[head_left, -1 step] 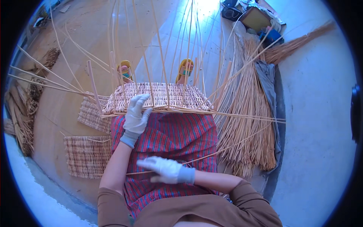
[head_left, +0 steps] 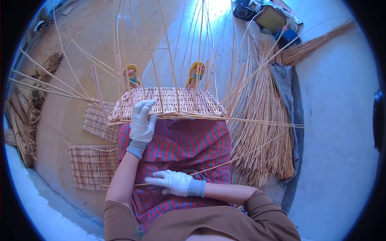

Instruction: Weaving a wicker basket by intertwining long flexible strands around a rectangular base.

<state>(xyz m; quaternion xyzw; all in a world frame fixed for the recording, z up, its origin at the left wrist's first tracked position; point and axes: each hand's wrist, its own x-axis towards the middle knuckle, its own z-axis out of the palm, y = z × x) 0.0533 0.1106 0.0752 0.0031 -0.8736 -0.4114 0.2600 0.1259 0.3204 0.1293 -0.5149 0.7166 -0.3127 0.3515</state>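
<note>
A woven wicker basket base lies across my knees, long pale stakes rising from it and fanning outward. My left hand, in a white glove, bends over its near edge at the left, thumb apart and fingertips on the weave. Over my lap, on red striped cloth, my gloved right hand hovers low with fingers stretched and apart. One thin wicker rod runs beneath that hand, from near my left forearm up to the right; whether the fingers touch it is hidden.
Two woven panels lie on the floor at left, partly overlapped by my lap. A large bundle of wicker rods spreads on grey cloth at right. Darker bundled stalks line the far left. My sandalled feet stand beyond the base.
My right hand has shifted very slightly to the left and its blur has cleared. My left hand keeps its place at the edge of the base.
</note>
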